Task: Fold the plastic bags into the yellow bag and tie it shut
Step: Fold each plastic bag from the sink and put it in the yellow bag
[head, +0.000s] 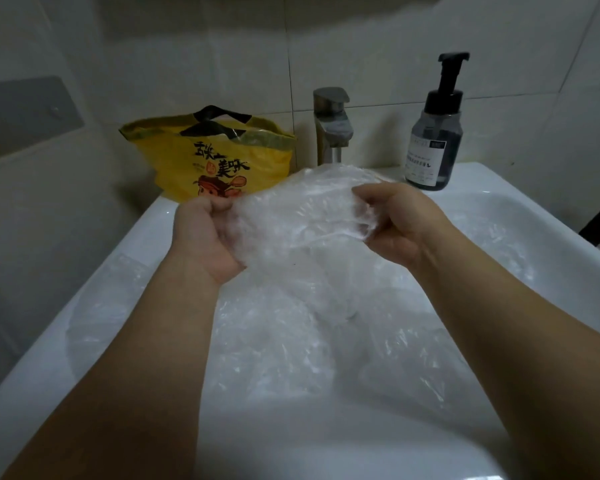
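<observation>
A clear plastic bag (298, 216) is stretched between both hands above the white sink (146, 230). My left hand (205, 237) grips its left side with curled fingers. My right hand (395, 223) pinches its right edge. Several more clear plastic bags (291, 348) lie crumpled in the basin below. The yellow bag (215, 157) with black handles and printed characters stands open-topped on the sink's back left corner, beyond my left hand.
A steel faucet (331, 126) rises behind the held bag at the back of the sink. A dark soap pump bottle (433, 140) stands at the back right. Tiled walls close in behind and on the left.
</observation>
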Demonstrator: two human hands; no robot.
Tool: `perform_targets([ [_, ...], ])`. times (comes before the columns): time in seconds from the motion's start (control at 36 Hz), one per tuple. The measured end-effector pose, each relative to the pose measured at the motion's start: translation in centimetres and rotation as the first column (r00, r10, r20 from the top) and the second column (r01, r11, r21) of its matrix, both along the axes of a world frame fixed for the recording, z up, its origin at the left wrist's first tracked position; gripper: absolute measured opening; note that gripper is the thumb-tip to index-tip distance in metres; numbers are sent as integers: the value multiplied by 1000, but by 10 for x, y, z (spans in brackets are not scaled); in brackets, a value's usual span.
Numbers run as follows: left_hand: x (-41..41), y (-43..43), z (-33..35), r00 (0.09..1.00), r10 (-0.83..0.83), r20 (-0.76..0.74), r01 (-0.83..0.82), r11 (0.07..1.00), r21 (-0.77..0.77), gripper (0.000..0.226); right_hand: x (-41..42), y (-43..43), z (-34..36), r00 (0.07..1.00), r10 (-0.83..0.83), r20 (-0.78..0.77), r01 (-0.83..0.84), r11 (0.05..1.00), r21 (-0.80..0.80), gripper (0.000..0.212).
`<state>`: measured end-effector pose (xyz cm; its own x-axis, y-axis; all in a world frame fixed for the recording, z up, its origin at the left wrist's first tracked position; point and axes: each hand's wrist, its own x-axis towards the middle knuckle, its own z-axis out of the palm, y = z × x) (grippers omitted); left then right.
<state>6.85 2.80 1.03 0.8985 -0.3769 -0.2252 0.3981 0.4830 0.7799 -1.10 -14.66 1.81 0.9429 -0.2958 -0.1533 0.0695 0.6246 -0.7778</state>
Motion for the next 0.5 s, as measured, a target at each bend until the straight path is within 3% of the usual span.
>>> perform_targets([
  [0.06,-1,-3,-3,997,-56,47,49,990,135,22,-3,0,0,1000,-7,-18,6,999,-51,16],
  [0.14,0,-10,-7,974,-76,212,-50,846,531,6,-5,-1,1,1000,-3,-24,0,993,-114,12],
  [0.25,-3,-13,-1,929,-106,355,-88,867,490,10,-5,-1,1,993,92,-69,-106,969,-221,12],
  [0.33,-6,-11,-1,850,-283,444,-47,799,600,35,-4,-2,-1,983,166,-77,-179,955,-237,12],
  [0.39,-11,-12,-3,819,-410,401,25,725,689,59,-4,-1,0,969,233,-83,-246,946,-211,12],
  [0.47,-16,-13,-7,779,-544,311,146,640,754,73,-3,0,0,966,247,-73,-257,946,-197,33],
  [0.5,-15,-14,-9,782,-540,310,155,650,744,74,-2,2,0,974,217,-62,-225,954,-197,37],
])
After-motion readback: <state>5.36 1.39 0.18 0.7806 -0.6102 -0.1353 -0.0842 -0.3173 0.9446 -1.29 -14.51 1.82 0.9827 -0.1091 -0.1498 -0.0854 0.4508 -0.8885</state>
